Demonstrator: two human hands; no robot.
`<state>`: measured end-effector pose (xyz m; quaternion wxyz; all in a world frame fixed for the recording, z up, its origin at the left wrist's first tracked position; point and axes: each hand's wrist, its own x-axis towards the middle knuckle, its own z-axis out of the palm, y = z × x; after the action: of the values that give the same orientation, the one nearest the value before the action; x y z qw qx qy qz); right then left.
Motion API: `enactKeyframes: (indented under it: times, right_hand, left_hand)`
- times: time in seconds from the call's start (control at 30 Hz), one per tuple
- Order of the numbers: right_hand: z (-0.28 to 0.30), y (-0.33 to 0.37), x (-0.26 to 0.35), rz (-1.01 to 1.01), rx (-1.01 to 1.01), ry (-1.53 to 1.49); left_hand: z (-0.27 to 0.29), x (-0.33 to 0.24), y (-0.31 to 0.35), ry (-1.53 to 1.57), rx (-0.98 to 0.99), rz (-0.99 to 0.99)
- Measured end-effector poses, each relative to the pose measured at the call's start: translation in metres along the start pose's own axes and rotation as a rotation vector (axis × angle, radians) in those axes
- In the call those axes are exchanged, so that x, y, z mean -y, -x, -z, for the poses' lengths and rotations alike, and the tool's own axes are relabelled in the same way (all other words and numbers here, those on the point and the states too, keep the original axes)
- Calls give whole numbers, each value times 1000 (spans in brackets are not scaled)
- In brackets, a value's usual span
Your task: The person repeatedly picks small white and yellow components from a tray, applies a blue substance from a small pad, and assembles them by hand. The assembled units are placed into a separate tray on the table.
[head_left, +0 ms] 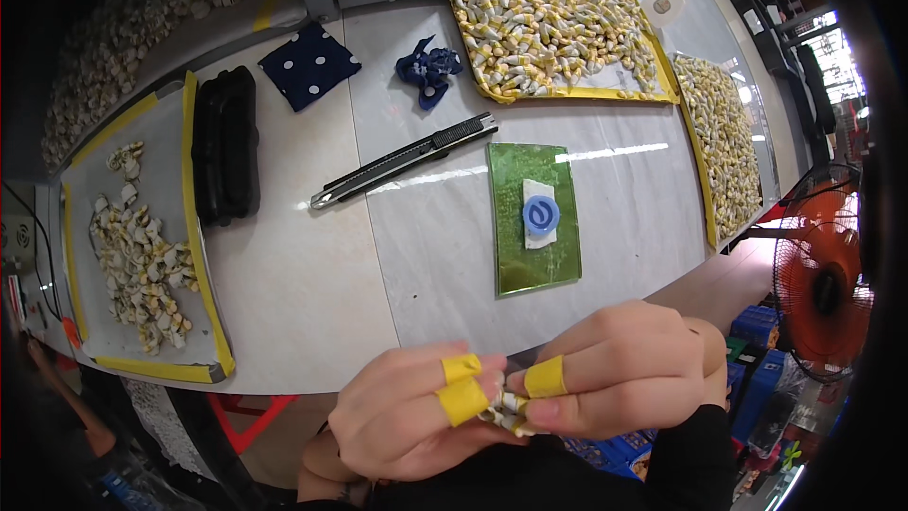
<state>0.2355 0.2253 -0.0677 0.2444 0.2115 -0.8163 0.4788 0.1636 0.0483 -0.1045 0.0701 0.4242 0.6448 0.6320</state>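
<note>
Just off the table's near edge, my left hand (pixel 407 407) and my right hand (pixel 624 369) meet, fingers closed around a few small white pieces with yellow and dark marks (pixel 509 413). Yellow tape wraps two fingers of the left hand and one of the right. The fingers partly hide the pieces, so their exact kind cannot be made out. On the table beyond my hands lies a green glass-like plate (pixel 530 270), with a white pad and a round blue piece (pixel 540 216) on it. A utility knife (pixel 407 159) rests slantwise to its left.
Yellow-edged trays of similar pieces stand at left (pixel 216 322), far right (pixel 577 93) and the right edge (pixel 707 199). A black tray (pixel 227 147), a dotted blue cloth (pixel 310 66) and a crumpled one (pixel 428 71) lie farther back. An orange fan (pixel 825 274) is at right.
</note>
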Motion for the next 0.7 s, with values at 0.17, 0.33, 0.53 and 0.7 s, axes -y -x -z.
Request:
enactKeyframes:
  times: [0.17, 0.33, 0.53, 0.7]
  right_hand:
    - [-6, 7, 2, -22, -42, 26]
    - [4, 8, -3, -182, -29, -118]
    - [6, 1, 0, -390, 127, -289]
    - [3, 2, -4, -432, 207, -447]
  left_hand:
    - [-1, 11, 5, 36, 3, -88]
    - [10, 10, 5, 458, 136, 269]
    - [6, 7, 7, 1095, 78, 552]
    - [5, 9, 6, 1061, 117, 549]
